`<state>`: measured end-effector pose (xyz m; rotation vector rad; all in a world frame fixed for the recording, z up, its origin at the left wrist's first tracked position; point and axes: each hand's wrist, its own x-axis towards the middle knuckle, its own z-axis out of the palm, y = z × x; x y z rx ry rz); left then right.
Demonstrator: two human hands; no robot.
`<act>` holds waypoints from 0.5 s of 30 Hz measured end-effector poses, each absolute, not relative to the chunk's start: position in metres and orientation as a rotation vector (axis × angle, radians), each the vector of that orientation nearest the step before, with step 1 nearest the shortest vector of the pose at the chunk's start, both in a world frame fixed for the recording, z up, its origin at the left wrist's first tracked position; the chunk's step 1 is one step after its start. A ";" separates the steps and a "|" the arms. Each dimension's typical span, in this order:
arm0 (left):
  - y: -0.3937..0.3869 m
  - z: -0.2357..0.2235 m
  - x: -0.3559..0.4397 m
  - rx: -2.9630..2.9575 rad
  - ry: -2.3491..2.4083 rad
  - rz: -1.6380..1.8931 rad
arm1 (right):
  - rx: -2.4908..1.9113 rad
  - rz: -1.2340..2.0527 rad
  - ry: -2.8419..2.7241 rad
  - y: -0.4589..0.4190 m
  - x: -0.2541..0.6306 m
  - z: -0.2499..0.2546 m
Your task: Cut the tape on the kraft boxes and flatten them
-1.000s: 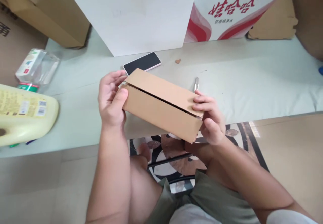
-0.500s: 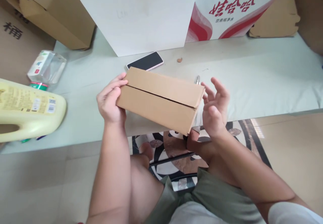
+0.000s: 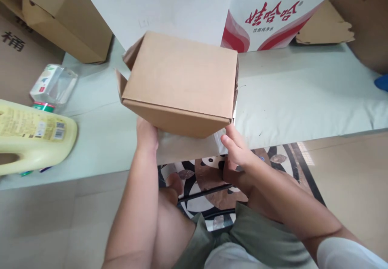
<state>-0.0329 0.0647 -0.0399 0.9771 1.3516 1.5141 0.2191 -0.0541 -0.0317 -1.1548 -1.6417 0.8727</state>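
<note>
A brown cardboard box point(image 3: 182, 77) is held up above the cloth-covered table, its broad side facing me. Flaps stick out loosely at its left end, and its right end has rough edges. My left hand point(image 3: 146, 135) grips the box from below at the near left, with most fingers hidden beneath it. My right hand point(image 3: 238, 144) is at the near right corner, its thumb bent inward and its other fingers partly hidden by the cardboard. Something whitish point(image 3: 220, 141) shows by the right thumb; I cannot make out what it is.
A yellow jug point(image 3: 36, 135) and a clear plastic container point(image 3: 56, 83) are at the left. A white carton point(image 3: 169, 10), a red-and-white carton point(image 3: 273, 22) and brown cartons point(image 3: 75, 22) line the back. The table's front edge point(image 3: 100, 176) lies just before my knees.
The box has turned from its narrow, seamed side to its broad side, with flaps now out at the left. My right hand has come in to it. The phone is now out of sight.
</note>
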 end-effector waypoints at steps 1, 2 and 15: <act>0.060 -0.036 -0.027 0.978 1.350 1.524 | -1.170 0.835 -1.666 -0.055 0.220 -0.033; 0.057 -0.033 -0.022 1.005 1.292 1.523 | -1.185 0.803 -1.686 -0.055 0.220 -0.034; 0.042 -0.022 -0.019 1.022 1.092 1.044 | -1.100 0.436 -1.682 -0.064 0.223 -0.004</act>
